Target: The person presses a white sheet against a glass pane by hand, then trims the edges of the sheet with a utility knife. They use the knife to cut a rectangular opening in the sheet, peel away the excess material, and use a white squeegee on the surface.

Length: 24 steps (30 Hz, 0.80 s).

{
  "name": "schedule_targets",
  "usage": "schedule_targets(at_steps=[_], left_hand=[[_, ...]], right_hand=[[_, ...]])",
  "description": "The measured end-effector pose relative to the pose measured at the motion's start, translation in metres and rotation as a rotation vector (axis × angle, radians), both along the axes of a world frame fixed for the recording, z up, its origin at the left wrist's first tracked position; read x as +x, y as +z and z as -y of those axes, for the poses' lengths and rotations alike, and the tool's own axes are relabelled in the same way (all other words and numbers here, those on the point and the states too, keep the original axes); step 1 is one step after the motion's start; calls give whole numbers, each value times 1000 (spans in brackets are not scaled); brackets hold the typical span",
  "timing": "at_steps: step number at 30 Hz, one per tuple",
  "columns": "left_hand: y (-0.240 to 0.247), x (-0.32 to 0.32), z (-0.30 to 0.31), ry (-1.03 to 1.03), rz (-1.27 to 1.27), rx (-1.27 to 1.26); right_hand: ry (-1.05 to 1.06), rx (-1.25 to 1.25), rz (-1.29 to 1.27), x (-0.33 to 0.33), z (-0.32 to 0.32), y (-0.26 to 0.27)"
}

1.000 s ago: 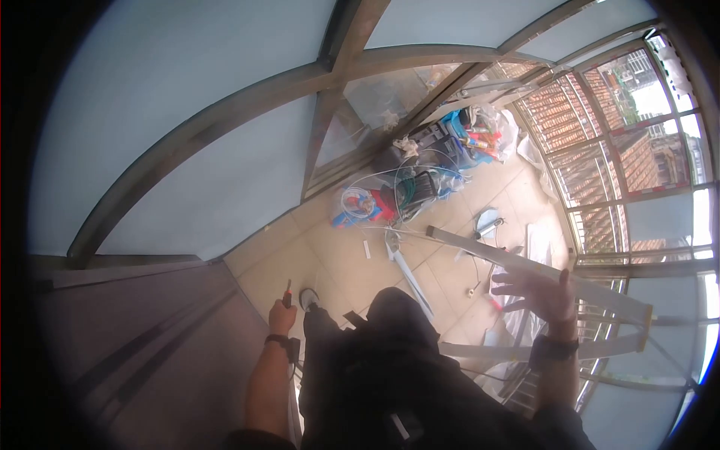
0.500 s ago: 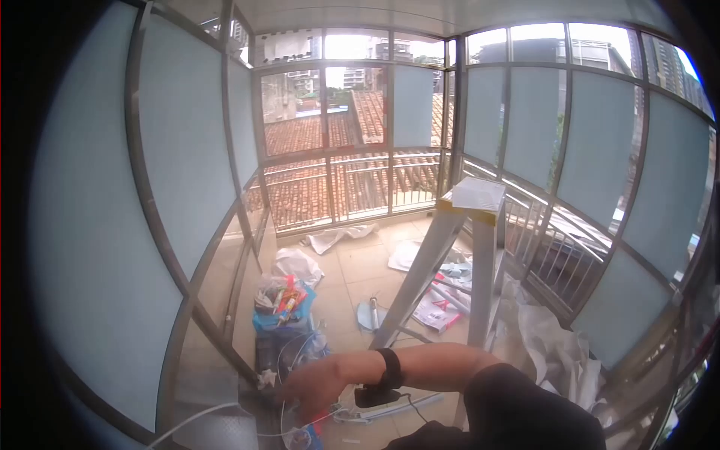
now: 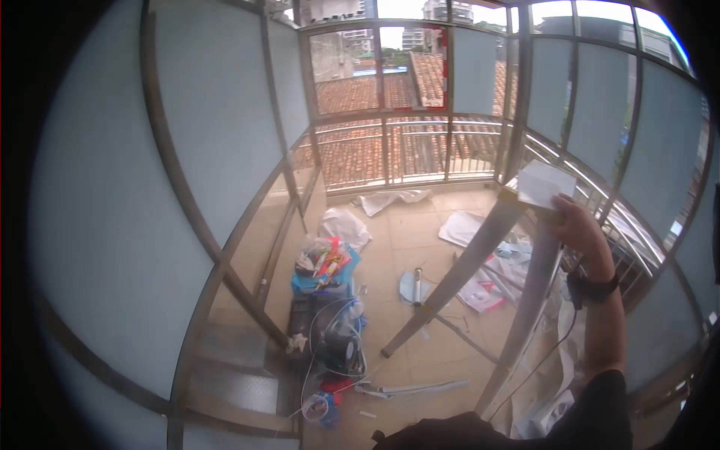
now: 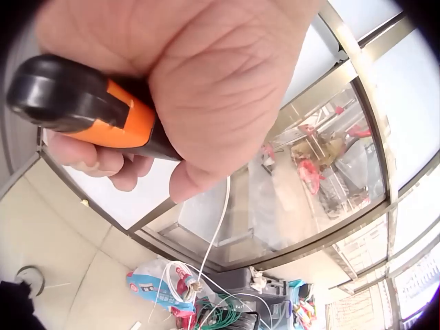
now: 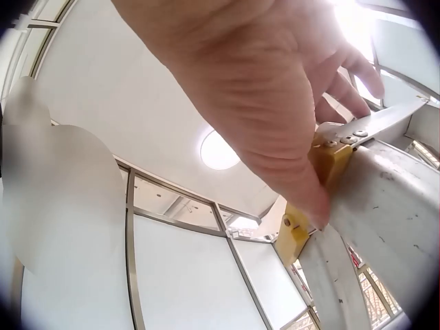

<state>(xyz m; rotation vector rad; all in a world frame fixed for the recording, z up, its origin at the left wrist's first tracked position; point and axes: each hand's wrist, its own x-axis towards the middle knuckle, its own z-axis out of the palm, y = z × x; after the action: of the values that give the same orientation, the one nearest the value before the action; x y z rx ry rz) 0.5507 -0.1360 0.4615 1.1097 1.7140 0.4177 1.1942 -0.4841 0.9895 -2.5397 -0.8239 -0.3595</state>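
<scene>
In the head view a silver stepladder [image 3: 469, 274] stands at the right, its light top plate [image 3: 546, 181] banded in yellow. My right hand [image 3: 583, 231] grips the near edge of that top. From the right wrist, the thumb presses by a yellow bracket [image 5: 333, 170] while the fingers reach over the top. My left hand [image 4: 227, 89] is outside the head view. The left wrist view shows it holding a tool by its black-and-orange handle [image 4: 113, 124]; the working end is hidden behind the palm. A thin white cable [image 4: 221, 223] trails below that hand.
Along the left glass partition lie a black case [image 3: 301, 315], coiled cables and a blue bag [image 3: 330, 270] of supplies. Metal strips [image 3: 420, 388] lie on the tiled floor [image 3: 382, 247]. White sheeting and a pink-and-white package [image 3: 481, 296] lie around the ladder.
The head view has swung up from the floor to the windows. My right hand, spread in the air and then reaching low to the left, has come onto the ladder's top.
</scene>
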Motion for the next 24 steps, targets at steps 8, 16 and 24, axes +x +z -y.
schedule_targets(at_steps=[8,16,24], left_hand=[[-80,-45,95,-119,-265,-175],[-202,-112,259,-503,-371,-190],[-192,-224,319,453,18,-31]], right_hand=[[-31,-20,261,115,45,-32],[650,403,-224,-159,-96,-62],[2233,-434,-655,-459,-217,-195]])
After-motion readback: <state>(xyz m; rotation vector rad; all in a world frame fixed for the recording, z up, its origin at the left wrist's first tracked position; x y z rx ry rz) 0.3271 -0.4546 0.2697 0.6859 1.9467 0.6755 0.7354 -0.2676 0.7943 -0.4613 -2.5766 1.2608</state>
